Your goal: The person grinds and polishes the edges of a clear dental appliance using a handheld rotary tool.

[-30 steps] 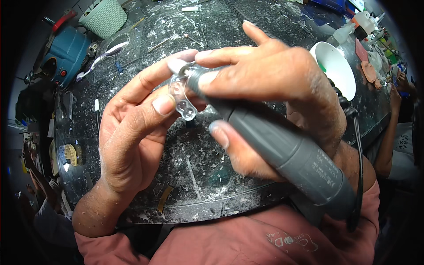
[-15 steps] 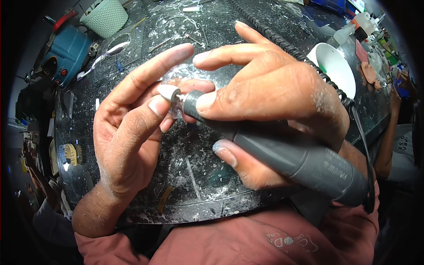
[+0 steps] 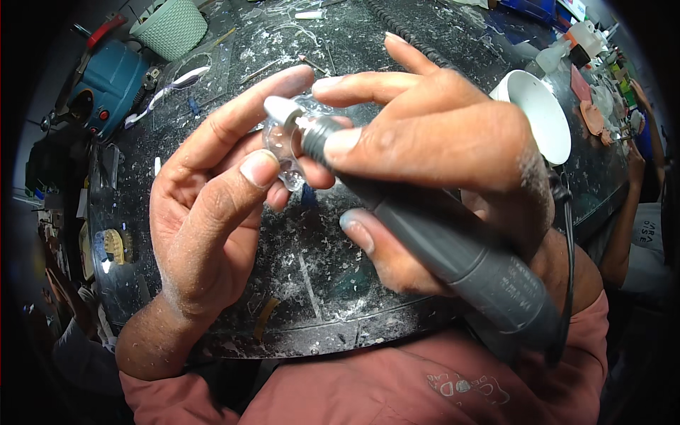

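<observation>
My left hand (image 3: pixel 205 191) is closed round a clear, curved plastic dental retainer (image 3: pixel 289 166), pinched between thumb and fingers; the fingers hide part of it. My right hand (image 3: pixel 439 149) grips a dark grey rotary handpiece (image 3: pixel 460 244), thumb near its ribbed collar. A white cone-shaped polishing tip (image 3: pixel 283 110) sits at the handpiece's front end, over the retainer's upper part. Whether the tip touches the plastic I cannot tell. The right index finger reaches toward the left fingertips.
White dust and scraps cover the black worktop (image 3: pixel 319 283). A white bowl (image 3: pixel 542 120) stands at the right, a blue machine (image 3: pixel 106 88) and a pale woven basket (image 3: pixel 170 32) at the far left. A yellowish dental model (image 3: pixel 113 246) lies left. Other people's arms show at the right.
The handpiece's white tip has moved up and slightly right along the retainer, while its rear end has swung down and left. My left hand has barely moved; more of the retainer shows.
</observation>
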`<state>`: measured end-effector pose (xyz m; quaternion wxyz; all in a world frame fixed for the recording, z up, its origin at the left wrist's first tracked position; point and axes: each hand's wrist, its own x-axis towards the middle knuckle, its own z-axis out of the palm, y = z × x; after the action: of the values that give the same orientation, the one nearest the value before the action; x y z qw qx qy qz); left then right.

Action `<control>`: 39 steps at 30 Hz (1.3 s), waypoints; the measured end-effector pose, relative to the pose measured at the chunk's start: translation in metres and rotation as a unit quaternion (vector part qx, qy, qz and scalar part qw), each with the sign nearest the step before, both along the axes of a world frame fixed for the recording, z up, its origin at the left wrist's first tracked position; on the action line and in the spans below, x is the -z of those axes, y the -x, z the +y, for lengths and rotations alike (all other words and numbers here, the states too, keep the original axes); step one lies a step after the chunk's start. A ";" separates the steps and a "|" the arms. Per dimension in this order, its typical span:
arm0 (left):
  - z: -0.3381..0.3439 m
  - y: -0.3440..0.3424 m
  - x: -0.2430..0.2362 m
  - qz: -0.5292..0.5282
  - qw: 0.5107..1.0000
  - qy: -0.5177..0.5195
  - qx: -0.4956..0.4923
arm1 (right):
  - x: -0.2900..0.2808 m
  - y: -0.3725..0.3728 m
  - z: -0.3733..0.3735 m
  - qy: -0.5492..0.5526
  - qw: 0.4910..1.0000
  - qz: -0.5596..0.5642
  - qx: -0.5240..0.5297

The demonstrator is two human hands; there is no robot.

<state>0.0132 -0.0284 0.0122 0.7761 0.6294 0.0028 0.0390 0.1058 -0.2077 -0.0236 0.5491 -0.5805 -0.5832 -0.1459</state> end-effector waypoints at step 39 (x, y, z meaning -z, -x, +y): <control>0.003 0.001 0.018 -0.186 0.966 -0.142 -0.112 | -0.024 0.004 0.002 -0.022 0.990 0.124 -0.070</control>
<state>0.0120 -0.0258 -0.0059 0.6565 0.7102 -0.0764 0.2424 0.1015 -0.2058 0.0004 0.6385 -0.5397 -0.5467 -0.0470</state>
